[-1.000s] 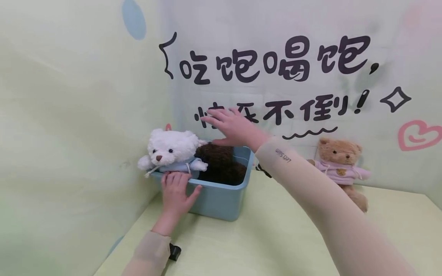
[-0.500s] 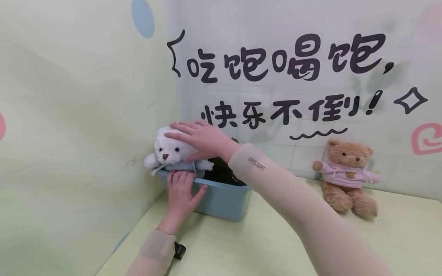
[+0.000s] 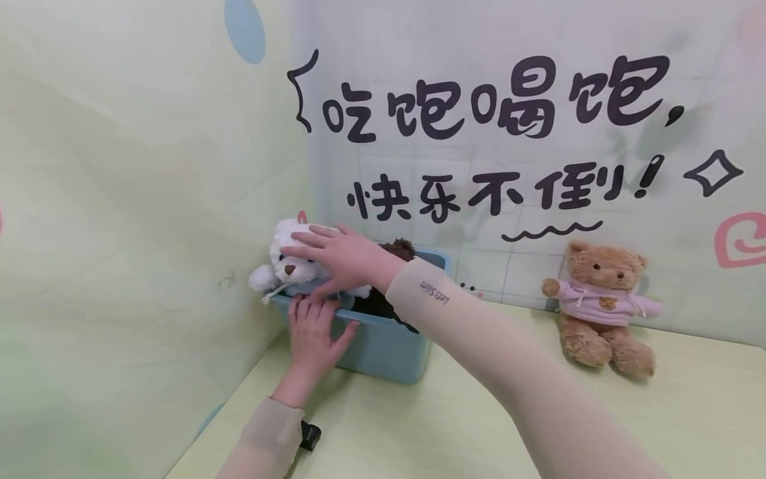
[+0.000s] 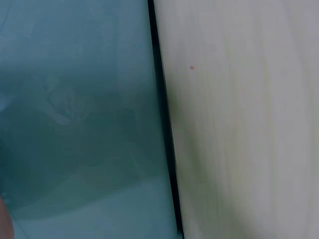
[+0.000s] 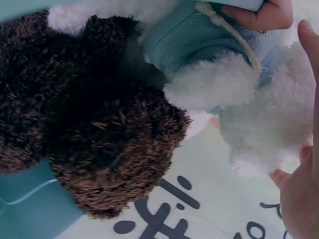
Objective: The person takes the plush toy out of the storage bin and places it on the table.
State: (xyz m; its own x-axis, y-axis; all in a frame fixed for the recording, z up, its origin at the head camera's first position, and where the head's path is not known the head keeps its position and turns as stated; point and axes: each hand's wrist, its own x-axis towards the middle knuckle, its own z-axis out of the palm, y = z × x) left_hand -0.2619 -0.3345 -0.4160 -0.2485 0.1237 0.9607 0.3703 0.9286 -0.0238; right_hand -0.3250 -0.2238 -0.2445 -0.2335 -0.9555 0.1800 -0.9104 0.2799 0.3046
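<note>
A light blue plastic bin (image 3: 383, 352) stands in the corner against the wall. Inside it, a white teddy bear (image 3: 290, 269) in a light blue hoodie sits at the left, its head above the rim. Beside it is a dark brown plush bear (image 5: 114, 154), largely below the rim. My left hand (image 3: 311, 338) grips the front rim, its fingertips (image 5: 266, 16) hooked over the inside in the right wrist view. With fingers spread, my right hand (image 3: 350, 258) rests on the white bear's head, covering part of the face. The left wrist view shows only the bin's side wall (image 4: 84, 89) and the tabletop.
A light brown teddy bear (image 3: 604, 313) in a pink hoodie sits at the right against the back wall. The pale yellow table (image 3: 467, 412) runs up to printed wall sheets with black lettering (image 3: 443, 110). A black strap piece (image 3: 310, 436) shows at my left wrist.
My right hand has come down and left from above the bin onto the white bear's head, which now leans slightly back. My left hand stays on the rim; the head view has shifted slightly.
</note>
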